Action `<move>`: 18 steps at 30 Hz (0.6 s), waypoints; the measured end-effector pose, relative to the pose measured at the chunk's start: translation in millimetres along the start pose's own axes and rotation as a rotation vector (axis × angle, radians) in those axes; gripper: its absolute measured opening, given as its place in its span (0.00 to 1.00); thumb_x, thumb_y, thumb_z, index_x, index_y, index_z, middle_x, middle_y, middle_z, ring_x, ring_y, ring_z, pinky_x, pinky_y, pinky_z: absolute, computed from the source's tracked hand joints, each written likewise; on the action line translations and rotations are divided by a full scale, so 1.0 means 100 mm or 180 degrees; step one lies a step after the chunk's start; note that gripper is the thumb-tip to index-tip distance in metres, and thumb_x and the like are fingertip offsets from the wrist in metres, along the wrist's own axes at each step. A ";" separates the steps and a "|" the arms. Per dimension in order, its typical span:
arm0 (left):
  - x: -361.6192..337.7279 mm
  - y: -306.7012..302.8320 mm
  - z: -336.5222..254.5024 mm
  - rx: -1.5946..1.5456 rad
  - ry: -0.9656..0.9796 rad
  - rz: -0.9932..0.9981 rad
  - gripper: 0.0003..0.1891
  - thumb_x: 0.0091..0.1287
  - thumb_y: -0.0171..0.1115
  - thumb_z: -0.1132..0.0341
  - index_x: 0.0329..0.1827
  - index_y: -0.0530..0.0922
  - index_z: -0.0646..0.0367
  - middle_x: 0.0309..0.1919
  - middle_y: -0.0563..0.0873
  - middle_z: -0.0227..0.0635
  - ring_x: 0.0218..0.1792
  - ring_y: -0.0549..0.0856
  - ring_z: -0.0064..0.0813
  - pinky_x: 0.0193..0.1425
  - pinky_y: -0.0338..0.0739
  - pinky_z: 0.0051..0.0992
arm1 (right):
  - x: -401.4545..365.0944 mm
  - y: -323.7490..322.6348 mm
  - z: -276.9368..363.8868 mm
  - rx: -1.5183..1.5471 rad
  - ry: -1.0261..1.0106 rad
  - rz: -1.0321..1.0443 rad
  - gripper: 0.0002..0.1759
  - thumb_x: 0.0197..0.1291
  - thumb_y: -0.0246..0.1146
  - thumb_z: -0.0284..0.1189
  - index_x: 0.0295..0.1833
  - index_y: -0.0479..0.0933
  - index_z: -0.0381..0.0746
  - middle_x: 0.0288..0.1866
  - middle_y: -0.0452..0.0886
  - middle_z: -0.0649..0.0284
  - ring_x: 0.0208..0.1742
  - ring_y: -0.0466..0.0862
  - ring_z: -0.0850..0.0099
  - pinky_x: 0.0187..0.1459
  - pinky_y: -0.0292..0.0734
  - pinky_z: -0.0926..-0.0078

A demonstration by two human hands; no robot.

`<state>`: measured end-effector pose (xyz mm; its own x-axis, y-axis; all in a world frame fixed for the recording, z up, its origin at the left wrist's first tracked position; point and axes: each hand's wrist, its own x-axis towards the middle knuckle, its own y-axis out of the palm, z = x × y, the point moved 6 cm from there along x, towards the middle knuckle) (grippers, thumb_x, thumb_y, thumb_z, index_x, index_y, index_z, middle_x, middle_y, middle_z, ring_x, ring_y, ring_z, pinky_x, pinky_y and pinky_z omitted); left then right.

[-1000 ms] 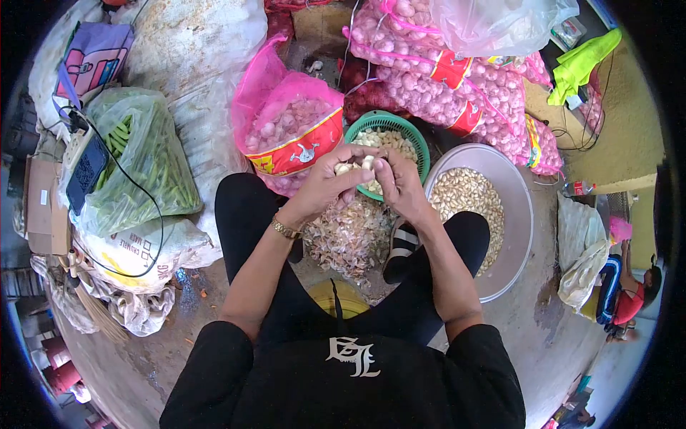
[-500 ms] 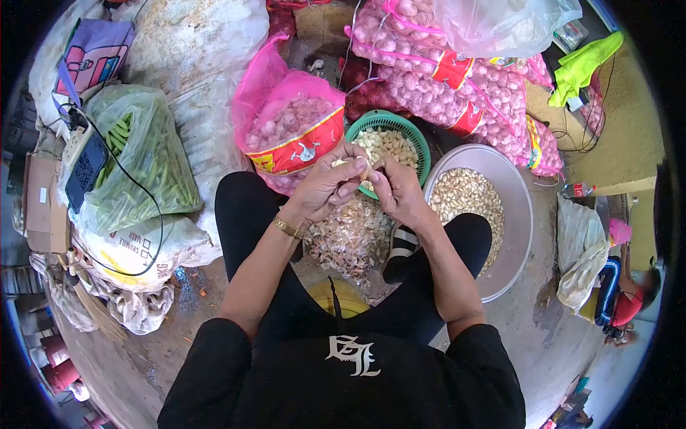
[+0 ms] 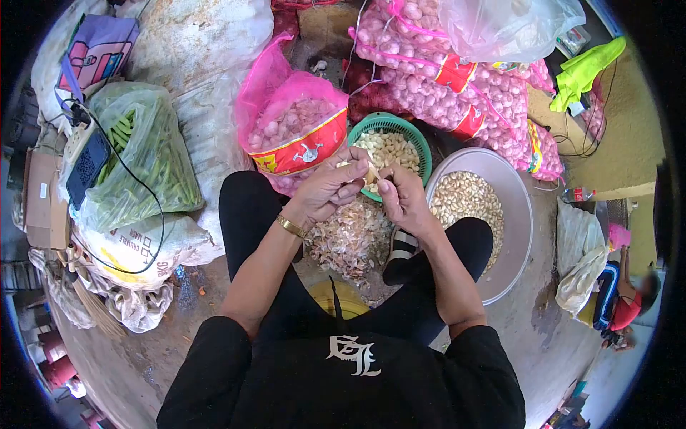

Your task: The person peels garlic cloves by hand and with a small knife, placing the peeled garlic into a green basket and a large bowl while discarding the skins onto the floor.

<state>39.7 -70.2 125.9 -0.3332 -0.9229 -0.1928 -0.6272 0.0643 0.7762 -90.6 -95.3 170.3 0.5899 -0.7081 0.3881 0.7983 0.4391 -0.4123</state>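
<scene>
My left hand [image 3: 330,187], with a gold watch at the wrist, is closed around a pale garlic clove [image 3: 371,174]. Facing it, my right hand [image 3: 403,194] has thumb and finger pinched at the clove's right side, where a bit of skin seems to show. Both hands are over the front of a green basket [image 3: 426,159] of peeled white cloves. Below them a heap of papery skins [image 3: 350,239] lies on the floor between my legs. A large pale tub [image 3: 518,236] of unpeeled cloves in liquid stands to the right.
An open pink net bag [image 3: 289,129] of garlic stands front left, and stacked net bags [image 3: 482,107] lie front right. A plastic bag of green pods [image 3: 153,164] and a phone [image 3: 88,168] are at left. Another person [image 3: 627,304] is at the far right.
My hands have drawn slightly apart at the clove, with my right fingers shifting a little right and down. The whole view has shifted slightly.
</scene>
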 end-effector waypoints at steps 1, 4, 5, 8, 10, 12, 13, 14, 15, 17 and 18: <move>0.00 0.00 -0.01 0.0013 0.0019 -0.0013 0.09 0.72 0.60 0.63 0.50 0.73 0.54 0.29 0.79 0.24 0.15 0.64 0.06 0.14 0.54 0.10 | 0.01 -0.01 0.04 -0.0182 -0.0191 0.0010 0.11 0.69 0.56 0.31 0.35 0.70 0.35 0.19 0.69 0.58 0.19 0.72 0.66 0.24 0.67 0.70; 0.02 -0.08 -0.05 0.0122 0.0162 -0.0025 0.08 0.72 0.59 0.63 0.49 0.73 0.54 0.28 0.79 0.24 0.15 0.64 0.06 0.14 0.54 0.10 | -0.02 0.01 0.05 -0.0333 -0.0286 0.0156 0.10 0.67 0.59 0.30 0.37 0.72 0.34 0.17 0.72 0.56 0.17 0.76 0.61 0.22 0.69 0.68; 0.03 -0.10 -0.06 0.0124 0.0165 -0.0029 0.08 0.72 0.59 0.63 0.49 0.73 0.54 0.28 0.79 0.24 0.15 0.64 0.06 0.14 0.54 0.10 | -0.04 0.03 0.03 -0.0309 -0.0180 0.0283 0.10 0.66 0.60 0.30 0.37 0.72 0.35 0.17 0.72 0.56 0.18 0.76 0.60 0.23 0.69 0.67; 0.03 -0.13 -0.09 0.0141 0.0189 -0.0133 0.08 0.73 0.58 0.63 0.48 0.74 0.55 0.29 0.79 0.26 0.15 0.64 0.07 0.14 0.54 0.10 | -0.06 0.03 0.08 -0.0285 -0.0109 0.0327 0.09 0.65 0.61 0.30 0.37 0.72 0.35 0.17 0.72 0.56 0.18 0.76 0.58 0.23 0.69 0.66; 0.03 -0.21 -0.16 -0.0157 0.0409 -0.0466 0.08 0.71 0.61 0.64 0.46 0.75 0.56 0.26 0.75 0.21 0.17 0.66 0.07 0.15 0.55 0.11 | -0.10 0.03 0.06 -0.0289 -0.0174 0.0361 0.08 0.65 0.61 0.29 0.37 0.72 0.36 0.19 0.71 0.57 0.19 0.74 0.62 0.23 0.68 0.67; 0.00 -0.20 -0.26 -0.0204 0.0512 -0.0304 0.09 0.71 0.61 0.64 0.49 0.75 0.57 0.28 0.77 0.23 0.17 0.66 0.07 0.15 0.56 0.11 | -0.11 0.02 0.09 -0.0283 -0.0234 0.0376 0.08 0.65 0.60 0.29 0.37 0.72 0.36 0.21 0.70 0.58 0.19 0.71 0.65 0.23 0.66 0.68; 0.00 -0.16 -0.30 -0.0262 0.0612 -0.0127 0.11 0.71 0.60 0.64 0.51 0.76 0.58 0.30 0.78 0.25 0.17 0.65 0.07 0.15 0.56 0.10 | -0.09 0.00 0.10 -0.0490 -0.0080 0.0510 0.09 0.64 0.62 0.30 0.38 0.72 0.35 0.21 0.71 0.58 0.20 0.72 0.64 0.24 0.67 0.68; 0.00 -0.12 -0.30 -0.0266 0.0599 -0.0115 0.11 0.71 0.60 0.64 0.51 0.76 0.58 0.30 0.78 0.25 0.17 0.65 0.07 0.15 0.56 0.10 | -0.09 -0.01 0.08 -0.0700 0.0080 0.0644 0.10 0.63 0.63 0.31 0.38 0.72 0.35 0.22 0.73 0.57 0.21 0.74 0.63 0.25 0.68 0.68; -0.01 -0.08 -0.31 -0.0223 0.0578 -0.0133 0.13 0.71 0.60 0.65 0.54 0.75 0.59 0.33 0.79 0.27 0.17 0.65 0.07 0.15 0.55 0.09 | -0.10 -0.02 0.06 -0.0708 0.0089 0.0636 0.10 0.63 0.63 0.31 0.38 0.72 0.35 0.22 0.73 0.57 0.21 0.74 0.63 0.25 0.68 0.68; -0.02 -0.06 -0.31 -0.0172 0.0565 -0.0160 0.15 0.71 0.60 0.65 0.57 0.75 0.60 0.35 0.81 0.29 0.18 0.65 0.07 0.15 0.55 0.08 | -0.10 -0.01 -0.02 -0.0841 0.0129 0.0638 0.13 0.61 0.66 0.32 0.40 0.73 0.34 0.23 0.75 0.56 0.24 0.76 0.63 0.29 0.70 0.69; -0.01 -0.07 -0.30 -0.0159 0.0537 -0.0151 0.16 0.72 0.59 0.66 0.59 0.74 0.61 0.38 0.82 0.31 0.18 0.65 0.07 0.15 0.55 0.08 | -0.10 0.00 0.00 -0.0838 0.0124 0.0637 0.13 0.61 0.66 0.32 0.40 0.73 0.34 0.23 0.75 0.56 0.24 0.76 0.63 0.29 0.70 0.69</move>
<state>65.6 -80.9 139.0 -0.1787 -0.9753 -0.1298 -0.6023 0.0041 0.7983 -96.3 -88.5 166.2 0.7227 -0.6451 0.2483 0.6053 0.4171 -0.6780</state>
